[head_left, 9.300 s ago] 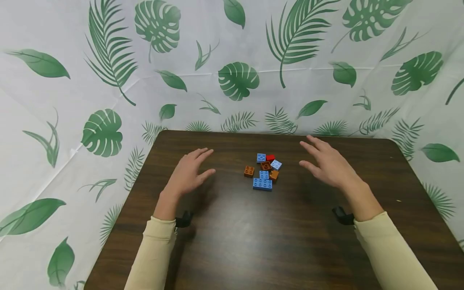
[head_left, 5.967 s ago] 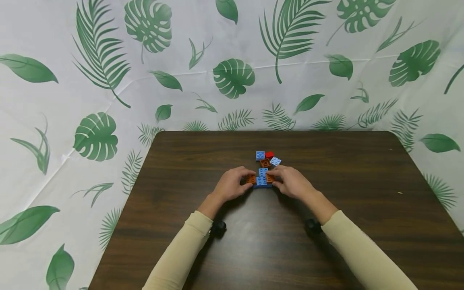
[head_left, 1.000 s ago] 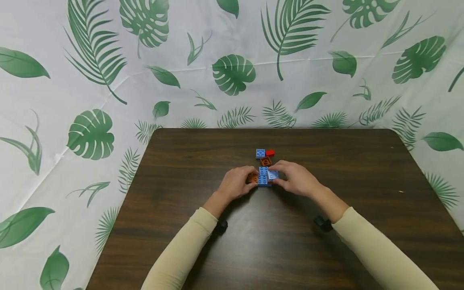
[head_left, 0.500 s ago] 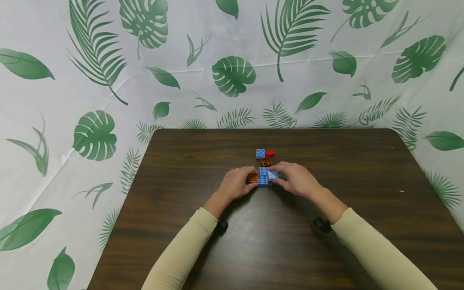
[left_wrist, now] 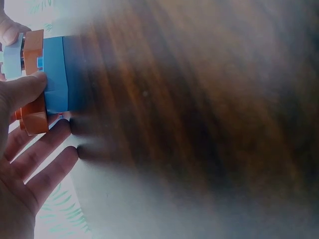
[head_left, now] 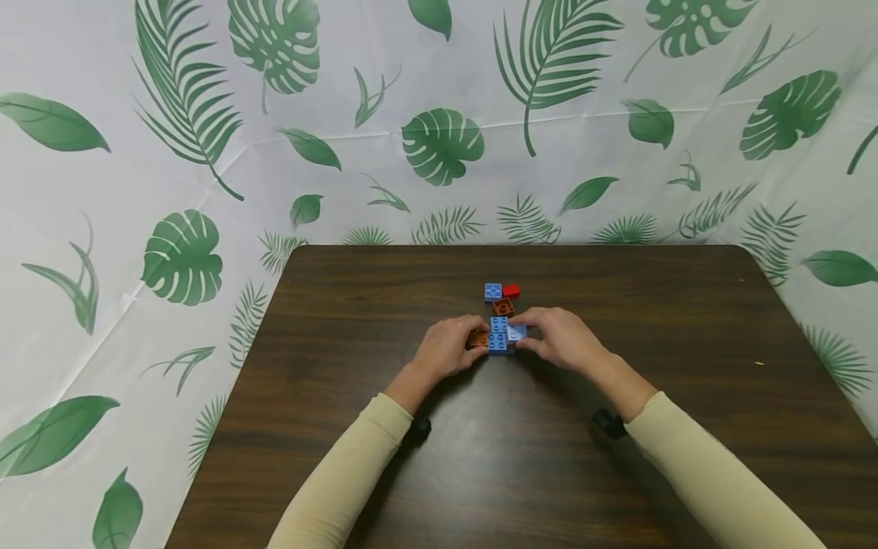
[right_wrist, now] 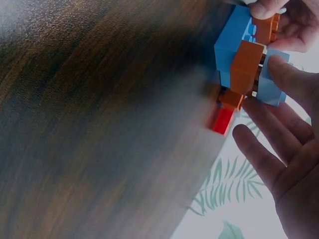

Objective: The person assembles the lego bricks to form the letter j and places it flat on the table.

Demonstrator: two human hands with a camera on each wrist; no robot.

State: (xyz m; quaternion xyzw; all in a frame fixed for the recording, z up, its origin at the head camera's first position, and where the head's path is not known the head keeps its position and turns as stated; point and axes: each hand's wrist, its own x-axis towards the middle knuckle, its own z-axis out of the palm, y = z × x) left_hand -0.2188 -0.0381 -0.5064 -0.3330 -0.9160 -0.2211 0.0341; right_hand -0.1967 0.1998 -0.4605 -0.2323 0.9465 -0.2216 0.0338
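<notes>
A long blue brick [head_left: 500,350] lies on the table, bearing an orange brick [head_left: 479,338] at its left end and another orange brick [right_wrist: 245,67] at its right. My left hand [head_left: 442,349] pinches the left orange brick between thumb and fingers, thumb tip also close to the blue brick's edge. With thumb and fingertips my right hand [head_left: 564,339] pinches a light blue brick [right_wrist: 273,82] directly over the right orange brick; a narrow gap with studs shows between the two. A small square blue brick [head_left: 498,325] sits just behind the long one.
Behind the assembly lie a brown-orange brick [head_left: 503,306] showing its hollow underside, a red brick [head_left: 511,290] and another blue brick [head_left: 492,291]. The dark wooden table [head_left: 439,473] ends at a leaf-patterned cloth [head_left: 370,175].
Both hands came in from the sides and set orange bricks onto the long blue brick. The right hand then took the light blue brick over the right orange one. The last second shows almost no motion.
</notes>
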